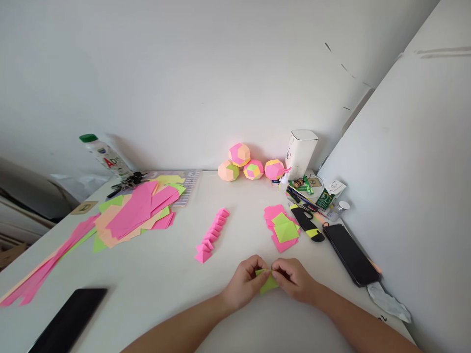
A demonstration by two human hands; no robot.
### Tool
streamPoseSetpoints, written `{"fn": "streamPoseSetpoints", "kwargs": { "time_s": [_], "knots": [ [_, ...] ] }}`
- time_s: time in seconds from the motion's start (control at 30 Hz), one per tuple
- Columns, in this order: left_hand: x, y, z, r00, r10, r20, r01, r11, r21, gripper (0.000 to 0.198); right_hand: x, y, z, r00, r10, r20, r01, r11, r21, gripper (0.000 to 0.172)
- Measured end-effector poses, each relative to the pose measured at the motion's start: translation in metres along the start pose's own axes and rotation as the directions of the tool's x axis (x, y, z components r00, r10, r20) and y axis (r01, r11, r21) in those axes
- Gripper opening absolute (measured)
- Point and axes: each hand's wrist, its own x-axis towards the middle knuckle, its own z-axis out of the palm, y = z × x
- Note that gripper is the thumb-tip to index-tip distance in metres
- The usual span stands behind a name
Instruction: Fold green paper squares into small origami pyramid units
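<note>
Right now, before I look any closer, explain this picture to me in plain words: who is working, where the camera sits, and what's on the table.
There is no machine here: a person works barehanded. The single picture comes from a camera worn on their head, looking forward and down. The left hand and right hand together hold a lime-green paper piece. On the white table beyond them runs a row of folded pink paper pieces. To its right lie a small pink-and-green paper stack and a black smartphone; to its left, a larger heap of coloured paper. Four faceted paper balls sit near the wall.
</note>
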Motion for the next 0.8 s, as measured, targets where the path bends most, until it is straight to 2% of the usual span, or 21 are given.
{"fn": "streamPoseSetpoints", "kwargs": {
  "time_s": [0.17, 0.3, 0.4, 0.5, 0.67, 0.8],
  "knots": [
    [-0.0014, -0.0036, -0.0013, 0.999, -0.017, 0.047, 0.018, 1.0, -0.019, 0.039, -0.0012, -0.0011, 0.0002, 0.999, 0.052, 0.006, -0.052, 0.997, 0.06, 0.023],
    [-0.0009, -0.004, -0.0037, 0.998, -0.006, 0.07, 0.008, 1.0, -0.024, 0.041, -0.0014, -0.0004, -0.0007, 0.986, 0.167, 0.007, -0.165, 0.964, 0.207, 0.024],
    [-0.0012, -0.0021, -0.0032, 0.997, 0.025, 0.072, -0.025, 1.0, 0.01, 0.043, -0.0006, -0.0009, -0.0018, 0.98, 0.2, 0.019, -0.197, 0.935, 0.294, 0.025],
    [-0.0023, 0.002, -0.0004, 0.997, 0.073, 0.028, -0.074, 0.997, 0.03, 0.037, 0.0003, -0.0019, -0.0016, 0.983, 0.183, 0.014, -0.18, 0.949, 0.26, 0.027],
    [-0.0012, 0.0025, 0.001, 0.999, 0.047, 0.022, -0.048, 0.997, 0.055, 0.035, -0.0005, 0.0003, 0.0018, 0.998, 0.064, -0.02, -0.062, 0.996, 0.062, 0.029],
    [0.0004, 0.0001, -0.0008, 0.998, 0.054, -0.012, -0.053, 0.998, 0.041, 0.038, -0.0017, 0.0015, 0.0023, 0.991, 0.133, -0.01, -0.129, 0.977, 0.169, 0.029]
  ]
}}
